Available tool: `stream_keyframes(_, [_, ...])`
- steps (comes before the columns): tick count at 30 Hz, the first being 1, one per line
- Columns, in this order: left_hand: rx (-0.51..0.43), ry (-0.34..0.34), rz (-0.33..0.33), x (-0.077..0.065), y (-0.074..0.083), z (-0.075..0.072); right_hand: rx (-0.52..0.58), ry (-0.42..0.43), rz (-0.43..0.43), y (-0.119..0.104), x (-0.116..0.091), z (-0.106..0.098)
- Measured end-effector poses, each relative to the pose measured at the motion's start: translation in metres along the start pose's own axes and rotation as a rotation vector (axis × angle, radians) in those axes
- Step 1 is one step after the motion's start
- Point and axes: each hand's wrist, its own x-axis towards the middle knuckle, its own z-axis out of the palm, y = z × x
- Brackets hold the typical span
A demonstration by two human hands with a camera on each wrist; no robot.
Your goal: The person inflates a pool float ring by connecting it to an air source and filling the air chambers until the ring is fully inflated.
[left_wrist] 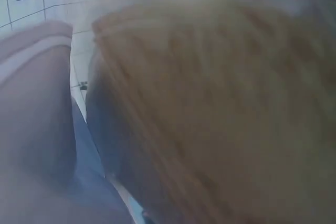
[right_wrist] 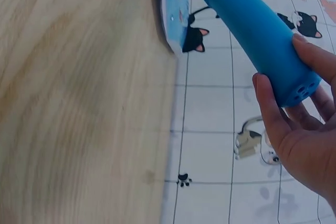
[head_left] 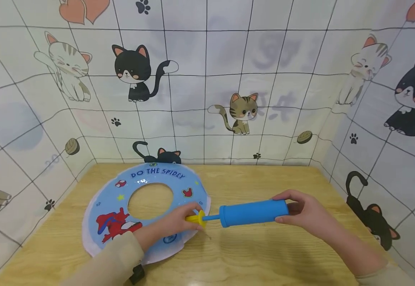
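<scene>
A blue hand air pump [head_left: 253, 213] is held level between my two hands, over the table. My right hand [head_left: 302, 212] grips the far right end of its barrel; in the right wrist view that end [right_wrist: 303, 92] shows several small holes. My left hand [head_left: 178, 220] pinches the yellow end piece [head_left: 196, 218] on the left, where a thin blue rod [head_left: 212, 217] shows between it and the barrel. Below and behind my left hand lies a light blue swim ring [head_left: 189, 178] with printed figures, looking flat. Close, blurred surfaces fill most of the left wrist view.
The pale wooden table [head_left: 264, 254] runs back to a wall sheet [head_left: 193, 99] with a grid and cartoon cats, which also closes off both sides. A small black object [head_left: 137, 274] sits near the front edge beside my left sleeve [head_left: 118, 258].
</scene>
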Motion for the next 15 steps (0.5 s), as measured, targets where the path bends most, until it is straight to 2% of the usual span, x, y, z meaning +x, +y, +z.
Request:
stream_keyframes(5, [0.085, 0.017, -0.006, -0.001, -0.003, -0.014, -0.032, 0.030, -0.034, 0.000, -0.003, -0.019])
stream_keyframes(8, [0.150, 0.018, -0.028, -0.004, -0.006, -0.022, -0.054, 0.040, -0.014, 0.000, -0.007, -0.029])
stream_keyframes(10, [0.193, 0.037, -0.041, -0.006, -0.008, -0.025, -0.063, 0.052, 0.019, -0.001, -0.011, -0.035])
stream_keyframes(15, [0.309, 0.111, -0.047, -0.010, -0.005, -0.028, -0.052, 0.062, 0.018, -0.001, -0.017, -0.041])
